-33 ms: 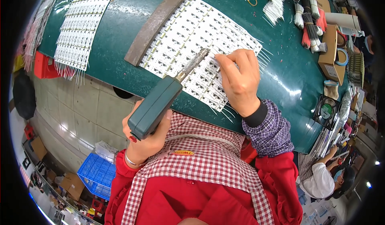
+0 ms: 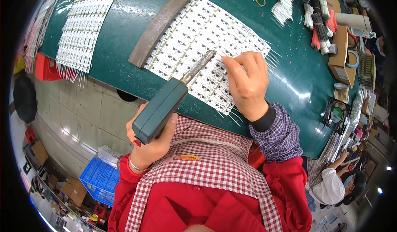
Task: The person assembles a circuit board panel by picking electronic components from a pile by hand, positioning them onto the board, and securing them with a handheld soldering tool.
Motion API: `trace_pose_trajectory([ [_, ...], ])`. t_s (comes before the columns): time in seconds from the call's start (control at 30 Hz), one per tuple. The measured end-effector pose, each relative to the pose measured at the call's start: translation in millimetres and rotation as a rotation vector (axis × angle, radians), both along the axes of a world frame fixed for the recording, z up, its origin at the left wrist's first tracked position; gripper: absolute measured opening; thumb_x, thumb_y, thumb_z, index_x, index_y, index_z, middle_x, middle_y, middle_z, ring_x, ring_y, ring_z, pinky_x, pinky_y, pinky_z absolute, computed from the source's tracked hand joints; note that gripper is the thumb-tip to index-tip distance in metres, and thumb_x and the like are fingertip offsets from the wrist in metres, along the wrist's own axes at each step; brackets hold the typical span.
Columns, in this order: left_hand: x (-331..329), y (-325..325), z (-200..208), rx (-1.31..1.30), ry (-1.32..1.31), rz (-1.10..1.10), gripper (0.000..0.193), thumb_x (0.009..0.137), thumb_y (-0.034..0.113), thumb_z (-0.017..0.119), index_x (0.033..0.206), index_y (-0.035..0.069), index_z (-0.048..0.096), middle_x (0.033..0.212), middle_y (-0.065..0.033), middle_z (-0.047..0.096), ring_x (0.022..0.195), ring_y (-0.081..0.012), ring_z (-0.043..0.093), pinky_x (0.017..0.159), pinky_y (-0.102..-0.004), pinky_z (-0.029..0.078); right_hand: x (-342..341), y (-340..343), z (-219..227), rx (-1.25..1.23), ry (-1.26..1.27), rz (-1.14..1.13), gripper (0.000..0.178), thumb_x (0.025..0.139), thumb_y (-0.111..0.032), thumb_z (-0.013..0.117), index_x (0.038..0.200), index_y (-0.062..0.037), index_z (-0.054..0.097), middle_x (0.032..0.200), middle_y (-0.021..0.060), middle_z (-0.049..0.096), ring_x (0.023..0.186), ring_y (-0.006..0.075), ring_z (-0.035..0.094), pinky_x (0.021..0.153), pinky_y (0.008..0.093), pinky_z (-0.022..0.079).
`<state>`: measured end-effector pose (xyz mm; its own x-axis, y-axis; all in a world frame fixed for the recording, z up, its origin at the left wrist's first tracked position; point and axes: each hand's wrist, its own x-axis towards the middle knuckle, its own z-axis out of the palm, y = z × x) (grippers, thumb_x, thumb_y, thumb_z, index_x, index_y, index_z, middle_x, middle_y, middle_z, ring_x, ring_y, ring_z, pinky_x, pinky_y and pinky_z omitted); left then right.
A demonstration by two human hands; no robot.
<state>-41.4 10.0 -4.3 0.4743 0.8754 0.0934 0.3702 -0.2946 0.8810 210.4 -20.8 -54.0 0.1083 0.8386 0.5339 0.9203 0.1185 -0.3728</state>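
Note:
My left hand [image 2: 154,143] is wrapped round the dark green body of a soldering gun [image 2: 160,111]. Its metal barrel reaches up and right over a panel of small white circuit boards [image 2: 182,37], the tip close to my right fingertips. My right hand [image 2: 248,85] is closed in a pinch just right of the tip, on what looks like a thin white wire, mostly hidden by the fingers. Similar white wires [image 2: 271,60] stick out from the panel's right and lower edges. A brown flat bar [image 2: 162,27] lies along the panel's left edge.
A second board panel [image 2: 84,31] with wires lies at the left on the green table [image 2: 124,37]. White wires [image 2: 282,6], bundled wires [image 2: 318,23], a cardboard box [image 2: 341,54] and a small fan [image 2: 336,115] are at right. A blue crate [image 2: 98,180] stands below left; another person [image 2: 331,186] sits lower right.

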Motion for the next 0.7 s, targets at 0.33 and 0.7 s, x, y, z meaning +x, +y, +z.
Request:
trace_pose_trajectory([
  [0.33, 2.7, 2.4, 4.5, 0.018, 0.055, -0.026, 0.016, 0.079, -0.006, 0.076, 0.095, -0.005, 0.073, 0.092, -0.0149, 0.072, 0.072, -0.0227, 0.067, 0.063, -0.031, 0.054, -3.3, -1.4, -0.5, -0.017, -0.03, 0.022, 0.022, 0.074, -0.001, 0.07, 0.095, -0.0057, 0.069, 0.077, 0.0025, 0.053, 0.074, 0.0207, 0.057, 0.071, 0.0357, 0.044],
  [0.7, 3.9, 5.5, -2.0, 0.039, 0.078, -0.071, 0.017, 0.079, -0.006, 0.077, 0.096, -0.005, 0.072, 0.091, -0.0138, 0.071, 0.069, -0.0209, 0.067, 0.061, -0.0296, 0.052, -2.1, 0.4, -2.8, -0.01, -0.036, 0.013, 0.022, 0.072, 0.0, 0.07, 0.093, -0.0064, 0.068, 0.076, 0.0024, 0.05, 0.074, 0.0205, 0.056, 0.072, 0.0357, 0.044],
])
